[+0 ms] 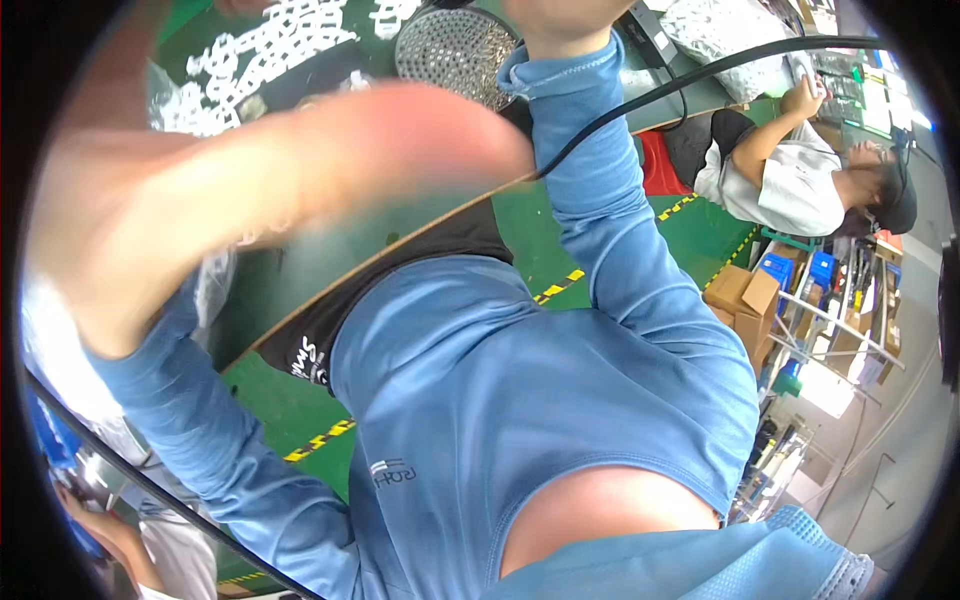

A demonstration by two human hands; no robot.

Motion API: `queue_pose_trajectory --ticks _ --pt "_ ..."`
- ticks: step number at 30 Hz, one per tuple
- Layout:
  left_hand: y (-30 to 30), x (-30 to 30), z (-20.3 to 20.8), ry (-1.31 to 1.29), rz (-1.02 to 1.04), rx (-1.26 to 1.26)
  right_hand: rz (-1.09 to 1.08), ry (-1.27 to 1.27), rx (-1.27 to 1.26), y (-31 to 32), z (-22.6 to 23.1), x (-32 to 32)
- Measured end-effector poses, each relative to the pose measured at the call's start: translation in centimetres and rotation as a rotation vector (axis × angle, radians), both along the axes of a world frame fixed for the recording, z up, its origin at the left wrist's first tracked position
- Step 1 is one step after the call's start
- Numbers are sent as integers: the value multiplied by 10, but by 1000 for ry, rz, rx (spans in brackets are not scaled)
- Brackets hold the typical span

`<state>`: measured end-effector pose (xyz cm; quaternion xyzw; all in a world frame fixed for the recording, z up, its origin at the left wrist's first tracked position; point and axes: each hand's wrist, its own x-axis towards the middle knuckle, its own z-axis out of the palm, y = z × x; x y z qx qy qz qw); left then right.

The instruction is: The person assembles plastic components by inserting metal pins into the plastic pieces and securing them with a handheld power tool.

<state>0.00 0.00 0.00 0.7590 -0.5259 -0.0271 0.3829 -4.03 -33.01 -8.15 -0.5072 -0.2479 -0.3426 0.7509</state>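
Note:
My left hand [200, 190] is large and smeared by motion close to the camera, with one finger or thumb stretched to the right. Its other fingers run out of sight or blur at the upper left. My right hand [570, 22] is at the top edge, beside a round perforated metal dish [425, 45] holding small metal pieces. Only its wrist and lower part show, so what its fingers do is hidden. Many small white plastic parts [270, 45] lie on the green table [360, 265] behind the left hand, around a dark flat piece [300, 75].
A black cable [720, 68] crosses my right sleeve. Near it are a black power strip [652, 40] and a clear bag of pale parts [725, 45]. One co-worker [790, 180] sits at the right, another [130, 530] at the lower left. Cardboard boxes [742, 295] stand by shelving.

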Motion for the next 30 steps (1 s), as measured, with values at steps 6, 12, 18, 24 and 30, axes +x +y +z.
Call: queue_pose_trajectory --ticks 6,12,18,24,30 --pt "-138 19 -122 31 -150 108 -250 33 -25 -10 9 -24" --pt "-155 28 -116 10 -264 244 -202 62 59 -18 11 -33" --pt "-190 154 -75 -262 182 -113 -220 65 30 -14 8 -36" --pt "-191 207 -109 -374 273 73 -229 118 22 -19 1 -36" --pt "-133 98 -118 -214 -34 183 -191 64 -106 -19 -4 -22"
